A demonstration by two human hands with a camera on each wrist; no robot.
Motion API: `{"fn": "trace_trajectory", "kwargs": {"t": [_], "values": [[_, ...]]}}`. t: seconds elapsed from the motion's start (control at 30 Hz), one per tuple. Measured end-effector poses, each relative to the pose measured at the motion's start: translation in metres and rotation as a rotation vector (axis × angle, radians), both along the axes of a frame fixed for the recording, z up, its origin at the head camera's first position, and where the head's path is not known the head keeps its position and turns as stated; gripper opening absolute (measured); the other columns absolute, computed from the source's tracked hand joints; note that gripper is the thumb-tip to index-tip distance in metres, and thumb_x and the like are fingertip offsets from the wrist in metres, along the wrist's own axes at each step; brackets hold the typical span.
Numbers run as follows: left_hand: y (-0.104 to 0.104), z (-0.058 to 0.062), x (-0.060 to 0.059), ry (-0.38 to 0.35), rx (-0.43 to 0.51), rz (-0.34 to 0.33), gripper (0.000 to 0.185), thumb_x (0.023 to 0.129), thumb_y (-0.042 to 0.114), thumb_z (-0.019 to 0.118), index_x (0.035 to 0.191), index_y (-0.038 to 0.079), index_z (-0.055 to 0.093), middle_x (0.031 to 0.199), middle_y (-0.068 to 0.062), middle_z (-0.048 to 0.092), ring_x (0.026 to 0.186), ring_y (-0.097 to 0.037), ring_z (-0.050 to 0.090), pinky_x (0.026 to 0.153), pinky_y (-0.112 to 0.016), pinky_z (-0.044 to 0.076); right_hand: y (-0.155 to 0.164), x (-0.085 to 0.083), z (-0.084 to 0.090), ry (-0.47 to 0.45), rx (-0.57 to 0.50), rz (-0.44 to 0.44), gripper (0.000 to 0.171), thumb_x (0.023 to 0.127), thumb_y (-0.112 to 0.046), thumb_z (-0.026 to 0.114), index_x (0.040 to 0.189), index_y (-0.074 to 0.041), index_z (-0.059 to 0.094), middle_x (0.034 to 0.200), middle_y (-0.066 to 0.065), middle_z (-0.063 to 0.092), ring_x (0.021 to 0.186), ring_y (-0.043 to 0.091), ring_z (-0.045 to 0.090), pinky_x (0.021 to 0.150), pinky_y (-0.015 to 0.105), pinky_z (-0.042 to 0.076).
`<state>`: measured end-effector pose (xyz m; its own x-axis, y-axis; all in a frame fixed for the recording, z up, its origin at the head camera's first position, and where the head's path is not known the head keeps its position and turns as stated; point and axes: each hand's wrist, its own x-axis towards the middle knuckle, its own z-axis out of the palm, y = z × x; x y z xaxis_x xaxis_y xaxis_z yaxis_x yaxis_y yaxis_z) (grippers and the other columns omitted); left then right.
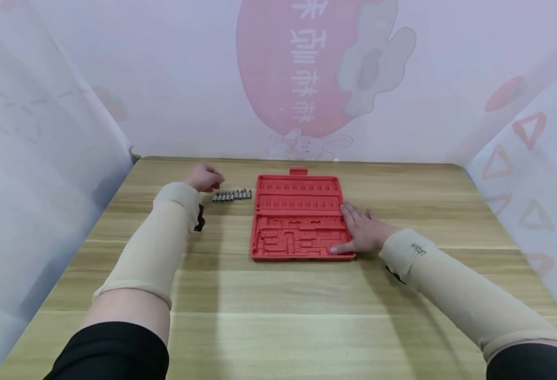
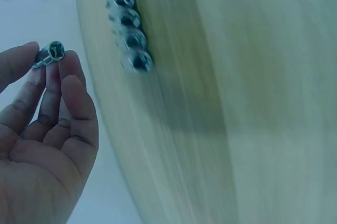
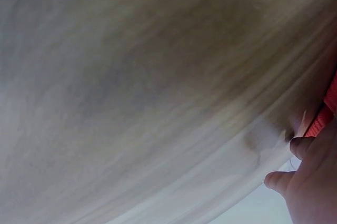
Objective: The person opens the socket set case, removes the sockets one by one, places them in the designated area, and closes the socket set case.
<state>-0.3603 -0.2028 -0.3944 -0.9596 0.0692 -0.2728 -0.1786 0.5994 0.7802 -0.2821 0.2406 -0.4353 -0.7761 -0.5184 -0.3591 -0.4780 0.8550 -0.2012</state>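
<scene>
Left hand (image 1: 205, 177) pinches one socket (image 2: 51, 54); right hand (image 1: 364, 232) lies flat on the red tray's (image 1: 297, 216) right edge (slots all empty, row of sockets (image 1: 232, 196) waiting).

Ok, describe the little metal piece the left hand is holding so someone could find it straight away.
Start at the red case in the middle of the wooden table. Left of it lies a row of metal sockets, and just beyond the row's left end is the left hand. The socket is the one pinched in its fingertips, off the table, apart from the row.

Bright even light, wrist views blurred
</scene>
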Motion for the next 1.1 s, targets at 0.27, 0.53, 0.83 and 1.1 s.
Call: {"fn": "trace_trajectory", "kwargs": {"t": [0.27, 0.53, 0.83, 1.1], "values": [[-0.02, -0.008, 0.007, 0.002, -0.136, -0.014, 0.025, 0.101, 0.01, 0.06, 0.112, -0.012, 0.064, 0.09, -0.011, 0.068, 0.076, -0.017, 0.062, 0.075, -0.034, 0.054, -0.001, 0.0, 0.002, 0.0, 0.003, -0.002, 0.128, 0.088, -0.08, 0.057, 0.16, 0.008, -0.003, 0.168, 0.025, -0.008, 0.155, 0.042, -0.001, 0.119, 0.065, 0.002], [-0.024, -0.016, 0.007, -0.026, -0.288, -0.061, 0.025, 0.099, 0.011, 0.06, 0.101, -0.011, 0.071, 0.072, -0.002, 0.069, 0.066, -0.012, 0.06, 0.065, -0.027, 0.049, 0.0, 0.001, 0.001, 0.009, 0.003, -0.005, 0.126, 0.089, -0.077, 0.058, 0.16, 0.008, -0.002, 0.168, 0.025, -0.007, 0.155, 0.042, -0.001, 0.119, 0.065, 0.002], [-0.031, -0.026, -0.002, -0.052, -0.342, -0.041, 0.023, 0.1, 0.014, 0.06, 0.09, -0.004, 0.071, 0.069, -0.006, 0.065, 0.06, -0.017, 0.056, 0.061, -0.031, 0.049, 0.003, -0.001, -0.003, 0.014, 0.021, -0.009, 0.13, 0.086, -0.082, 0.055, 0.161, 0.005, -0.005, 0.169, 0.022, -0.01, 0.155, 0.04, -0.002, 0.119, 0.065, 0.0], [-0.026, -0.027, -0.006, -0.049, -0.356, -0.042, 0.026, 0.099, 0.016, 0.064, 0.08, 0.001, 0.069, 0.066, -0.004, 0.064, 0.06, -0.017, 0.056, 0.062, -0.033, 0.049, 0.001, -0.001, -0.002, 0.002, 0.025, -0.014, 0.132, 0.085, -0.086, 0.053, 0.161, 0.004, -0.006, 0.169, 0.021, -0.01, 0.156, 0.039, -0.002, 0.12, 0.064, 0.001]]}}
